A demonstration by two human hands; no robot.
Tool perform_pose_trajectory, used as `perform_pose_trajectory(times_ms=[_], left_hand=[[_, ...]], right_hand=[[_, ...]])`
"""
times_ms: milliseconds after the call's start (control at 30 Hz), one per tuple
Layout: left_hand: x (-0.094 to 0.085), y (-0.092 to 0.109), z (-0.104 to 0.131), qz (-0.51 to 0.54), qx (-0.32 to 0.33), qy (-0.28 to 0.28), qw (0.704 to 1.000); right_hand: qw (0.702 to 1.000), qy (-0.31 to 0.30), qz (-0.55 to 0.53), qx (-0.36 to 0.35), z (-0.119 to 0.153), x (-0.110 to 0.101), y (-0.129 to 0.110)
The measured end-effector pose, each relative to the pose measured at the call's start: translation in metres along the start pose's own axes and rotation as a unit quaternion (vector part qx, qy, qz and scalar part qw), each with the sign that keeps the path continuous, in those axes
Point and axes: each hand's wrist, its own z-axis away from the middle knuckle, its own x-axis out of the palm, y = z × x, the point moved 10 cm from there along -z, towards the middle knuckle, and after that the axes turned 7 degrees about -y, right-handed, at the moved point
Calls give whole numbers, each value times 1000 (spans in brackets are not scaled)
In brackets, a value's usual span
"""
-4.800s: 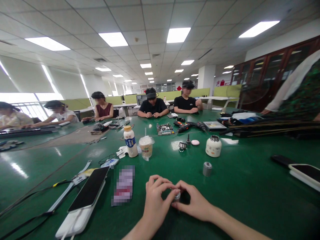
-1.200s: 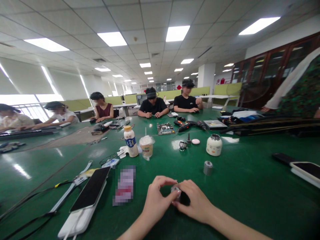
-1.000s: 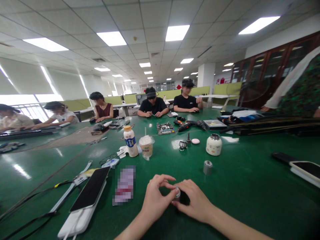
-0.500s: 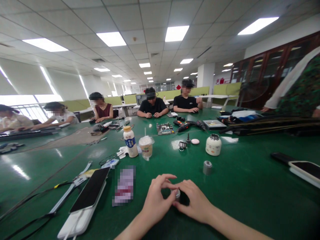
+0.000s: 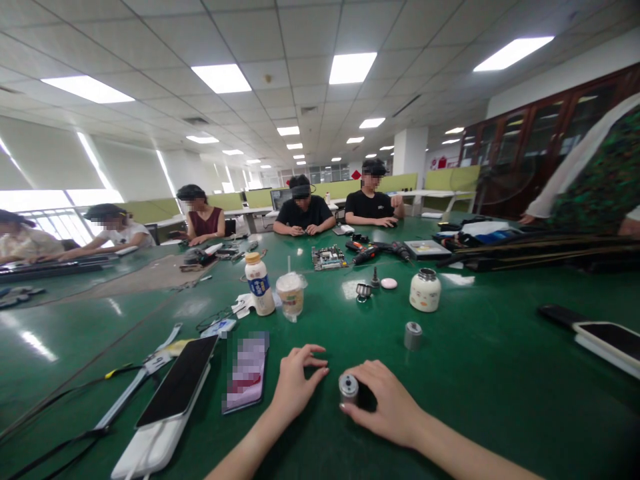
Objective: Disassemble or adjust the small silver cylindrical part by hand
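And there it is in the head view: the left hand (image 5: 295,385) has come off the metal cylinder (image 5: 349,389), where half a second ago its thumb was pressed against it! Now the cylinder's round, holed end shows in full, while the right hand (image 5: 387,403) stays put.

Count them up: two metal cylinders in all, the second cylinder (image 5: 413,337) standing alone on the green desk (image 5: 480,393), just beyond the right hand. Behind it, one cream jar (image 5: 425,292); further left, one bottle (image 5: 259,287) and one cup (image 5: 290,295), side by side.

The grips, then: left, thumb and fingers apart, holding nothing, near a purple phone (image 5: 247,370); right, thumb and fingers clamped around the near cylinder, keeping it roughly upright. Whether its base touches the desk, I can't tell.
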Motion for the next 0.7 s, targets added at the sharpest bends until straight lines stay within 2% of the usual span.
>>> perform_pose_trajectory(times_ms=[133,267,400,500,700], left_hand=[[-3,5,1,-2,0,11,1000],[-10,34,4,42,22,35,998],[-3,61,10,39,34,5,999],[1,65,12,21,22,-5,1000],[0,63,11,47,20,-5,999]], right_hand=[[1000,0,-1,0,0,1,1],[1000,2,-2,-4,0,2,1],[1000,-2,-3,-1,1,3,1],[1000,0,-7,-1,1,2,1],[1000,1,-3,3,0,1,2]])
